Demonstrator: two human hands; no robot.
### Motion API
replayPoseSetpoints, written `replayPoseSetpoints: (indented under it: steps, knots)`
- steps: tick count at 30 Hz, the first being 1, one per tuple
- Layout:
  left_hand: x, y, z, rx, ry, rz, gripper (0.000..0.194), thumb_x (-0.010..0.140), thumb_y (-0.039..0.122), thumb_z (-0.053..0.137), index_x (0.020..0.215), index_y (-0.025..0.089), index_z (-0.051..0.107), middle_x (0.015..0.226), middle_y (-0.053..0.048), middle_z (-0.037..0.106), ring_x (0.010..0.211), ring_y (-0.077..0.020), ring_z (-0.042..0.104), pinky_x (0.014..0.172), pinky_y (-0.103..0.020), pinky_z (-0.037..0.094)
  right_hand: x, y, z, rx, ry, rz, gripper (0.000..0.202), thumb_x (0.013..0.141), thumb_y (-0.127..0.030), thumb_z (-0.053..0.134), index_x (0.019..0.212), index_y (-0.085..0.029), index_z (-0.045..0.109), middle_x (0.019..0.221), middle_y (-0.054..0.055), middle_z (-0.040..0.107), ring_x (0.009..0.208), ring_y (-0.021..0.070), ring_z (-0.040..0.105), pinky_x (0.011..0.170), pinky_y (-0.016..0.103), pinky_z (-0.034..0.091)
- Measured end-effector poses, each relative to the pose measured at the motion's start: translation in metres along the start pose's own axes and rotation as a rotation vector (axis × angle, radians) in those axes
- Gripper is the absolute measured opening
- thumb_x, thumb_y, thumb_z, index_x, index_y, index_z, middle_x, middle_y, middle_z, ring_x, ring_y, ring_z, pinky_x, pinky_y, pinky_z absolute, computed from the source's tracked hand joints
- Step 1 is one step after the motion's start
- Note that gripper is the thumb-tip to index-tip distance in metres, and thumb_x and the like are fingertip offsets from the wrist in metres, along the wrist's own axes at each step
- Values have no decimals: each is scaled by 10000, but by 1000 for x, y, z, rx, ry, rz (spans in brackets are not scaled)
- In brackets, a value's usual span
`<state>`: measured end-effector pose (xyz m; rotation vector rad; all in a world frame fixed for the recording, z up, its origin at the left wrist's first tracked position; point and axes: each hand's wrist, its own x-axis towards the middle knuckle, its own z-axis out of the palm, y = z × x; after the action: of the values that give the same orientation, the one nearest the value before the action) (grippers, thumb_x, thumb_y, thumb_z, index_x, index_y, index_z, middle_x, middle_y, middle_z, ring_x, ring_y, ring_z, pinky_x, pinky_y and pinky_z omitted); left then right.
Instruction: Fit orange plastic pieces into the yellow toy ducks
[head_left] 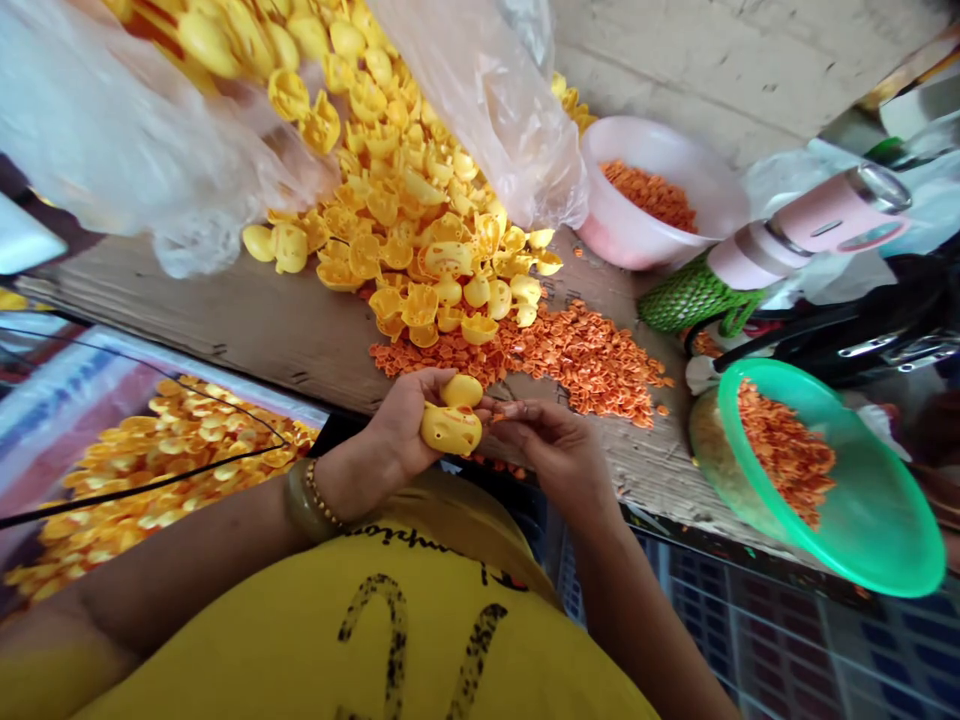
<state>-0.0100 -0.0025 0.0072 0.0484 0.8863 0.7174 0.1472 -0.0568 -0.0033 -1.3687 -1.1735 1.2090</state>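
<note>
Near the table's front edge, my left hand (399, 425) holds a yellow plastic duck-like piece (452, 429), with a rounded yellow part (462, 391) just above it. My right hand (559, 450) is close on the right, its thumb and fingers pinched around a small orange piece (501, 416) beside the yellow one. Beyond my hands, small orange pieces (592, 360) lie spread on the cardboard-covered table. Behind them rises a large heap of yellow hollow pieces (405, 200), some open side up.
A pink bowl (720, 190) and a tilted green bowl (885, 500) hold orange pieces. Between them lies a pink tumbler (817, 215) in a green net. Plastic bags (517, 120) flank the yellow heap. At lower left, a container holds more yellow pieces (165, 450), with a black cord crossing over.
</note>
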Motion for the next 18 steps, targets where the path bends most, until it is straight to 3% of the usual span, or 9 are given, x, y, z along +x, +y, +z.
replayPoseSetpoints:
  steps: [4,8,13,18]
  knots:
    - [4,1,-1,-24,20,27,258,831,195,412,711,89,614,646,-125,651,569,-177,650,565,-279,560,-5,-10,-2,-42,0,-54,107,782,-282,663,852,-207,693,850,33,697,695,154,673,658,311,598]
    - [5,2,0,13,-6,49,296,838,212,394,705,72,618,649,-136,654,558,-189,639,548,-302,550,-10,-15,4,-204,-99,-196,152,833,-194,596,938,-218,704,883,43,676,765,149,656,664,284,576]
    - [3,4,3,60,34,66,247,808,197,412,690,90,601,645,-137,657,536,-209,629,486,-306,518,-9,-12,14,-324,-16,-309,79,771,-121,649,799,-194,640,783,12,690,694,131,656,619,235,545]
    - [6,3,0,38,31,86,228,805,215,442,645,109,568,600,-105,620,514,-178,600,478,-270,490,-5,-14,17,-515,-52,-433,108,786,-101,607,765,-197,651,748,13,709,684,139,662,638,247,536]
